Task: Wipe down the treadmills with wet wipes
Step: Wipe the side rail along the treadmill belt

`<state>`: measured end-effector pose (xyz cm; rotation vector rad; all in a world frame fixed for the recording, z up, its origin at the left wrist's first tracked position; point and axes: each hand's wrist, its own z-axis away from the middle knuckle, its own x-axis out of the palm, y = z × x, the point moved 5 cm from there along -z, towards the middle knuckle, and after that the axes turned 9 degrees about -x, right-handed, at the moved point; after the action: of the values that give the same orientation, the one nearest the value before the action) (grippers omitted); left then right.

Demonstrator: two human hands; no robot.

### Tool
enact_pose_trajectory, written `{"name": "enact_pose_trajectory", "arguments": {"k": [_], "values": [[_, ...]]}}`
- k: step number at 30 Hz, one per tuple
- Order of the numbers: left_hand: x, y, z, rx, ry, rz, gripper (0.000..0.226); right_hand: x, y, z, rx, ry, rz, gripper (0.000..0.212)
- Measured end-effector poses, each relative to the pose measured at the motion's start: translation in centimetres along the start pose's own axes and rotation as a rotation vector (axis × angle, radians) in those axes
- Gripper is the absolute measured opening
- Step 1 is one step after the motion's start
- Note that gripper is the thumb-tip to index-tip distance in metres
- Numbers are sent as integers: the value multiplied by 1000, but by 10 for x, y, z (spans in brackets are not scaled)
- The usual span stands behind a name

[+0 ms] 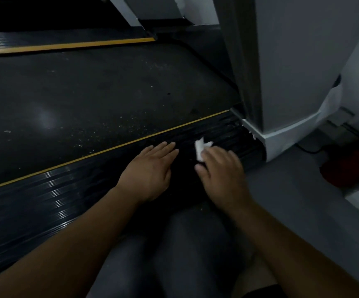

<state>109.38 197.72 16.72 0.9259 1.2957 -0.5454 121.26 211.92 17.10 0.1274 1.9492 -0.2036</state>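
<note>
Dim floor (286, 190) beside the treadmill (88, 93): I note its side rail (67, 201) running 8 to 2 o'clock. Left hand (150, 171) rests flat on it, fingers straight. Right hand (221, 171), at its 3 o'clock, grips a white wet wipe (200, 148) on the rail.

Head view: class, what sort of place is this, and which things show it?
Probably a gym: a dark treadmill belt, a ribbed side rail with a yellow stripe, and a second treadmill's rail behind. The right hand holds a wet wipe on the rail.
</note>
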Motion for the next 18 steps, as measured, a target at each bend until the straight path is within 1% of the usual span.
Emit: {"name": "enact_pose_trajectory", "arguments": {"k": [1, 2, 3, 5, 6, 7, 8, 9, 11, 13, 15, 16, 18], "values": [[1, 0, -1, 0, -1, 1, 58, -3, 13, -4, 73, -20, 16, 46], [1, 0, -1, -2, -3, 3, 56, -3, 15, -5, 122, -36, -4, 49], [0, 0, 0, -4, -6, 3, 59, 0, 8, -5, 126, -41, -43, 52], [0, 0, 0, 0, -7, 8, 76, 9, -21, 3, 26, -68, -75, 56], [0, 1, -1, 5, -9, 8, 83, 11, -26, 8, -37, -75, -54, 57], [1, 1, -1, 10, -10, 9, 86, 10, -20, 8, -64, -89, -19, 58], [1, 1, 0, 14, -8, 12, 84, 7, -4, 4, -36, -97, 30, 59], [1, 0, 0, 10, -6, 14, 79, 3, 13, -2, 31, -107, 76, 62], [0, -1, 1, -6, -8, 18, 71, 0, 22, -7, 147, -161, 73, 69], [-2, 0, 1, -6, -10, 18, 74, 5, -5, -4, 76, -172, -6, 66], [-3, 1, 1, -4, -8, 25, 83, 9, -24, 3, -23, -173, -39, 60], [-3, 1, 1, -4, -8, 31, 84, 6, -20, 2, -33, -173, -15, 58], [-3, 1, 2, -8, -6, 36, 71, -2, 2, -5, 41, -153, 55, 58]]}}
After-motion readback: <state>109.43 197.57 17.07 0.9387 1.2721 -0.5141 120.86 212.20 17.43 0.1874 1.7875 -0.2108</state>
